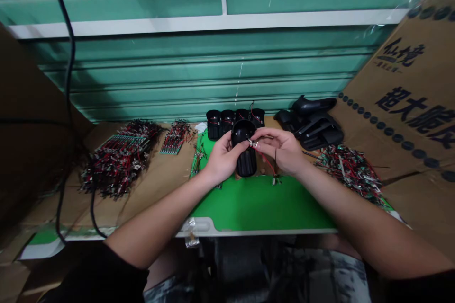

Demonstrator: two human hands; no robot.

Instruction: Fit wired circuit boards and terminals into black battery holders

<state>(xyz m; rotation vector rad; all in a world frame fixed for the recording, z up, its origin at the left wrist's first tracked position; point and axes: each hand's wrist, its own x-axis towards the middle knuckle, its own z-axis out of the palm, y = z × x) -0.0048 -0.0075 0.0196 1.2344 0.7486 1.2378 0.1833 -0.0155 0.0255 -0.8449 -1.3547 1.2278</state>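
Note:
My left hand (223,158) grips a black cylindrical plastic housing (244,161), which stands upright over the green mat (259,203). My right hand (279,150) pinches a small metal terminal (250,142) at the housing's top edge between thumb and fingers. A thin red wire (268,163) and a black wire (275,163) hang below that hand. Behind the hands stands a row of several similar black housings (227,122), some with red wires inside. The lower part of the held housing shows between my wrists.
A large heap of red-and-black wired metal parts (121,158) lies on cardboard at left, with a smaller strip (176,137) next to it. Another heap (350,173) lies at right. Black plastic pieces (309,123) sit at the back right, before a green shutter (213,71).

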